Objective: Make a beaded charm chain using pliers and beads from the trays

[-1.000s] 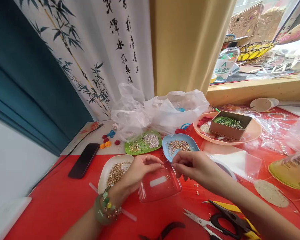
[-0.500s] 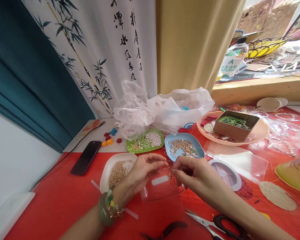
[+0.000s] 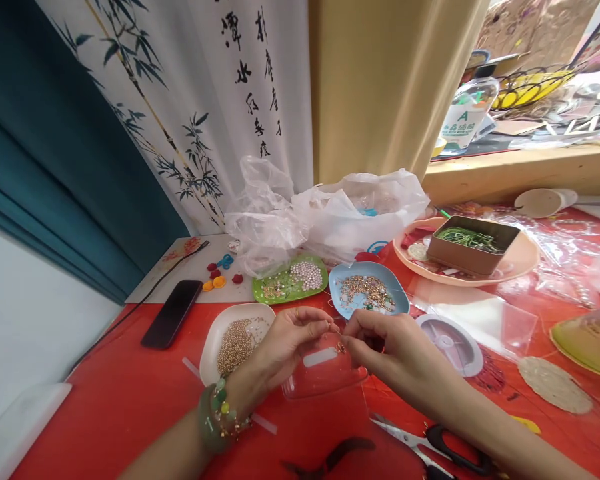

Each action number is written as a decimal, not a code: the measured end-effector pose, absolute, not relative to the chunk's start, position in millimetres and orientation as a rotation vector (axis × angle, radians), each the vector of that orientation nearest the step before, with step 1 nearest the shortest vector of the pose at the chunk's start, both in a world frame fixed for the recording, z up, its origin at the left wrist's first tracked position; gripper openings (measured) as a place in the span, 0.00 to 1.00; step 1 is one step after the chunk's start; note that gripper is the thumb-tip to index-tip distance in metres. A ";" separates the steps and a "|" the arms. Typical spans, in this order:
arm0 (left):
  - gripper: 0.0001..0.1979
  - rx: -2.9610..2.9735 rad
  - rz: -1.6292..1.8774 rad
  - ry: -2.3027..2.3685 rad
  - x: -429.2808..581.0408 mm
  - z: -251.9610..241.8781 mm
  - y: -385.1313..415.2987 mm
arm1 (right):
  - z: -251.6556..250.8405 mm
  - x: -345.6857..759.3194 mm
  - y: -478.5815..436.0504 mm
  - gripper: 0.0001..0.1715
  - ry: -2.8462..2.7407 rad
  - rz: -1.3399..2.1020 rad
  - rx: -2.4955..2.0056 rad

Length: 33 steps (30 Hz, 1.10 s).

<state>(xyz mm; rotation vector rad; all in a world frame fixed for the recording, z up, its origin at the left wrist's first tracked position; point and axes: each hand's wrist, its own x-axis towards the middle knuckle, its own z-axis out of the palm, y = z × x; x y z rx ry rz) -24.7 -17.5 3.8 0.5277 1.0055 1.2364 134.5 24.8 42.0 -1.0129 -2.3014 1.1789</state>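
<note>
Over a clear tray [image 3: 305,390], my left hand [image 3: 293,337] pinches something thin that I cannot make out. My right hand [image 3: 380,337] pinches close beside it, fingertips nearly meeting the left ones. A small gold beaded piece [image 3: 340,347] hangs just below the fingertips. Under it in the clear tray is a whitish strip [image 3: 320,357]. Left of my left hand sits a cream dish [image 3: 211,333] holding gold beads [image 3: 237,343]. Beyond my hands stand a blue dish [image 3: 336,283] with mixed gold beads and a green dish [image 3: 260,293] with pearly beads.
Scissors [image 3: 415,441] and dark-handled pliers [image 3: 330,460] lie at the near edge. A phone [image 3: 173,313] rests at left. To the right are a lilac round dish [image 3: 473,347] and a peach tray [image 3: 525,267] bearing a tin [image 3: 460,257]. Plastic bags [image 3: 355,213] stand behind.
Both hands stay pinched over the clear tray, with fingertips a little closer together. The view has shifted slightly; the dishes and tools stay in place.
</note>
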 end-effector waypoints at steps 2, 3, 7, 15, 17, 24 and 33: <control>0.09 0.525 1.229 1.005 -24.4 3.3 -18.0 | 41.9 134.0 24.7 0.09 -2.309 1.158 -1.018; 0.09 0.518 1.229 1.007 -24.3 3.2 -18.1 | 41.8 133.7 24.7 0.09 -2.310 1.147 -1.018; 0.10 0.496 1.231 1.011 -24.3 3.1 -17.5 | 41.4 133.1 23.8 0.09 -2.308 1.112 -1.007; 0.10 0.486 1.225 1.012 -23.5 4.0 -17.6 | 39.7 133.9 22.9 0.10 -2.323 1.083 -0.985; 0.10 0.484 1.223 1.007 -23.5 3.6 -17.8 | 39.6 133.5 23.8 0.10 -2.327 1.079 -0.984; 0.09 0.480 1.235 0.990 -23.9 1.0 -16.6 | 39.8 133.2 23.6 0.09 -2.329 1.086 -1.006; 0.10 0.477 1.233 1.006 -21.8 3.6 -17.8 | 41.6 132.4 24.1 0.11 -2.328 1.096 -1.013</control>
